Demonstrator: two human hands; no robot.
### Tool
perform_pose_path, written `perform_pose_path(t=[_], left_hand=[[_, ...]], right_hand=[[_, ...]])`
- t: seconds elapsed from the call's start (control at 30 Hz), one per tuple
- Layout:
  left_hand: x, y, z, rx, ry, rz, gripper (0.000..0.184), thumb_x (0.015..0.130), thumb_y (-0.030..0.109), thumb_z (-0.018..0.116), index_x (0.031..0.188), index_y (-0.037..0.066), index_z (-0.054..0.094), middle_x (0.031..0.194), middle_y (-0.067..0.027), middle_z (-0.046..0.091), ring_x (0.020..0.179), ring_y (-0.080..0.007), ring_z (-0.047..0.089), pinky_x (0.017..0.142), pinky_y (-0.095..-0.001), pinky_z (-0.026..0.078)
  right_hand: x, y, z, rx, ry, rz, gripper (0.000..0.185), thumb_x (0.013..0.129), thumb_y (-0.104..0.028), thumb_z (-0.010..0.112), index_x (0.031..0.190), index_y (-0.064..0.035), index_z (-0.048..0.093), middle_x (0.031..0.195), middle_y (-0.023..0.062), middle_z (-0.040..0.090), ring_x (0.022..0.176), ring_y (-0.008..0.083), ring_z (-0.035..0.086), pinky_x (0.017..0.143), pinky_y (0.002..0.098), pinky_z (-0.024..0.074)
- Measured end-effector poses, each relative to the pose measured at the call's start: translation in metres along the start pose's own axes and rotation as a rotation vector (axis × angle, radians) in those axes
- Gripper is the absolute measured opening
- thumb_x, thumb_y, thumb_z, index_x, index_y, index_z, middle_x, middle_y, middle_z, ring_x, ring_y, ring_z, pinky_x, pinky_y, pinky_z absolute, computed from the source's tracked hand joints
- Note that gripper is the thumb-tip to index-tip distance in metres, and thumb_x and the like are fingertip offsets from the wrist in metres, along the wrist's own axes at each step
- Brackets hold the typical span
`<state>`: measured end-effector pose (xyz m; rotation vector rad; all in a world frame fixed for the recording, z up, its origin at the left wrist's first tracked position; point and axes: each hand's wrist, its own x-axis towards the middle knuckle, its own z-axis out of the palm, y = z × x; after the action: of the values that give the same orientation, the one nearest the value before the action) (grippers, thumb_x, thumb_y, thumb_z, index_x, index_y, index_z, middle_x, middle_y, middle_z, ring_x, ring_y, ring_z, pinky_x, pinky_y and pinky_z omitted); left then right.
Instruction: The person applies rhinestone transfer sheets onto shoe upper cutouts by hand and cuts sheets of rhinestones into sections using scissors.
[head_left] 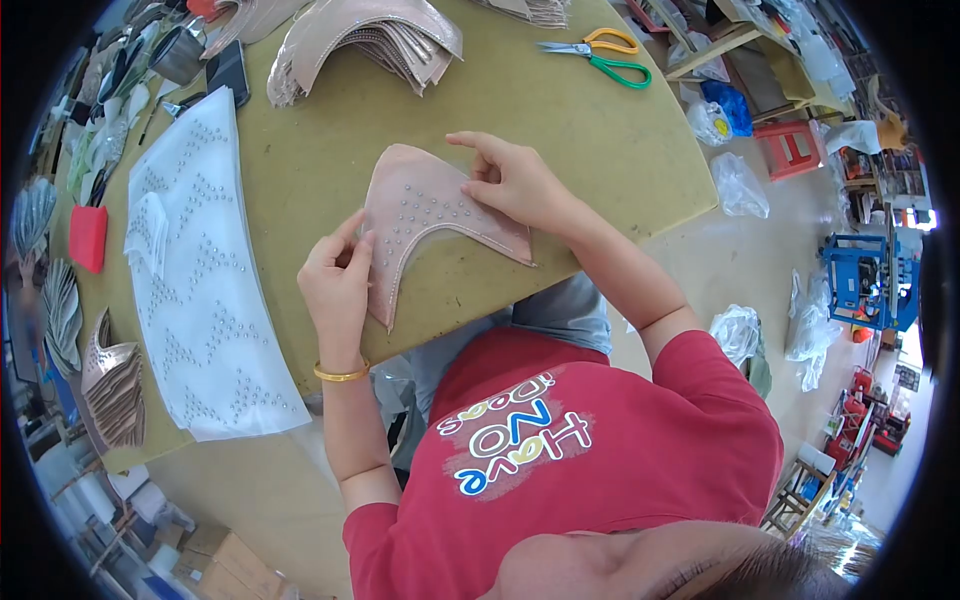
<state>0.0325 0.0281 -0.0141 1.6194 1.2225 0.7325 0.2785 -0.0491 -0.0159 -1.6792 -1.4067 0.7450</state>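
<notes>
A pink, curved shoe upper piece with rows of small silvery studs lies at the front of the table, its two arms pointing toward me. My left hand, with a gold bracelet at the wrist, pinches its left edge between thumb and fingers. On the opposite edge, my right hand has thumb and a finger closed on the rim, while the index finger points outward. To the left rests a white sheet covered with clusters of similar studs. A smaller white scrap lies on that sheet.
Stacked pink pieces sit at the table's back. Scissors with orange and green handles lie back right. A phone, metal cup and red block are at left. Plastic bags and a red stool stand beyond the right edge.
</notes>
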Motion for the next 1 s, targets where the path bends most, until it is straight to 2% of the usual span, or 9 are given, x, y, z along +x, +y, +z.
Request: perform_pose_path(t=[0.17,0.27,0.37,0.47,0.57,0.67,0.77,0.87,1.0], left_hand=[[-0.004,0.000,0.002,0.276,0.020,0.241,0.019,0.087,0.017,0.071,0.103,0.008,0.076,0.073,-0.0051,0.057,0.061,-0.0147,0.054,0.061,-0.0323,0.045],[-0.012,0.024,-0.003,0.577,-0.014,0.227,0.024,0.089,0.023,0.069,0.106,0.008,0.075,0.079,-0.0057,0.058,0.066,-0.0207,0.055,0.063,-0.0356,0.046],[-0.011,0.042,-0.007,0.726,0.041,0.448,0.042,0.093,0.039,0.060,0.124,0.011,0.067,0.108,-0.0107,0.063,0.096,-0.0288,0.060,0.084,-0.0395,0.048],[0.006,0.054,0.022,0.857,-0.134,0.947,0.064,0.093,0.055,0.051,0.142,0.014,0.050,0.142,-0.0141,0.049,0.131,-0.0342,0.043,0.110,-0.0467,0.030],[0.003,0.028,0.055,0.921,-0.508,0.848,0.078,0.089,0.065,0.046,0.149,0.016,0.039,0.158,-0.0129,0.028,0.146,-0.0319,0.022,0.118,-0.0505,0.009],[0.004,0.045,0.045,0.955,-0.444,0.903,0.080,0.085,0.065,0.050,0.148,0.016,0.041,0.156,-0.0123,0.032,0.145,-0.0317,0.025,0.118,-0.0523,0.012],[0.004,0.025,0.052,0.947,-0.570,0.892,0.077,0.086,0.062,0.052,0.148,0.017,0.041,0.157,-0.0123,0.031,0.146,-0.0316,0.022,0.118,-0.0522,0.010],[0.012,0.035,0.049,0.874,-0.531,0.980,0.059,0.087,0.047,0.062,0.136,0.015,0.055,0.149,-0.0114,0.042,0.136,-0.0316,0.038,0.113,-0.0485,0.026],[0.018,0.034,0.048,0.648,-0.421,1.000,0.030,0.085,0.027,0.070,0.107,0.007,0.067,0.117,-0.0089,0.063,0.101,-0.0281,0.059,0.087,-0.0391,0.045]], right_hand=[[-0.005,-0.003,0.002,-0.190,0.072,-0.092,0.058,0.080,-0.009,0.070,0.135,-0.0058,0.052,0.081,0.0079,0.060,0.071,0.0206,0.059,0.068,0.0330,0.0499],[-0.015,-0.004,0.002,-0.348,0.212,-0.213,0.051,0.078,-0.011,0.071,0.128,-0.0063,0.057,0.085,0.0099,0.059,0.076,0.0248,0.059,0.069,0.0370,0.0491],[-0.028,0.006,0.000,-0.598,0.334,-0.340,0.041,0.075,-0.013,0.070,0.116,-0.0062,0.064,0.089,0.0097,0.058,0.082,0.0254,0.058,0.071,0.0380,0.0470],[-0.039,0.017,0.003,-0.736,0.372,-0.429,0.031,0.075,-0.016,0.064,0.105,-0.0063,0.067,0.090,0.0080,0.057,0.087,0.0242,0.056,0.074,0.0364,0.0441],[-0.042,0.018,0.005,-0.803,0.366,-0.463,0.028,0.077,-0.016,0.061,0.102,-0.0046,0.068,0.092,0.0067,0.057,0.090,0.0243,0.055,0.076,0.0360,0.0430],[-0.046,0.017,0.004,-0.814,0.342,-0.435,0.028,0.078,-0.015,0.063,0.103,-0.0036,0.068,0.096,0.0069,0.058,0.090,0.0250,0.056,0.077,0.0368,0.0439],[-0.045,0.016,0.006,-0.814,0.351,-0.425,0.029,0.078,-0.016,0.061,0.102,-0.0022,0.068,0.096,0.0073,0.057,0.090,0.0248,0.055,0.078,0.0367,0.0435],[-0.046,0.015,0.006,-0.818,0.344,-0.432,0.030,0.078,-0.016,0.060,0.103,-0.0014,0.068,0.096,0.0076,0.057,0.090,0.0244,0.054,0.078,0.0364,0.0433],[-0.046,0.017,0.007,-0.864,0.343,-0.434,0.033,0.077,-0.017,0.058,0.104,-0.0009,0.067,0.097,0.0077,0.057,0.091,0.0238,0.054,0.078,0.0358,0.0433]])
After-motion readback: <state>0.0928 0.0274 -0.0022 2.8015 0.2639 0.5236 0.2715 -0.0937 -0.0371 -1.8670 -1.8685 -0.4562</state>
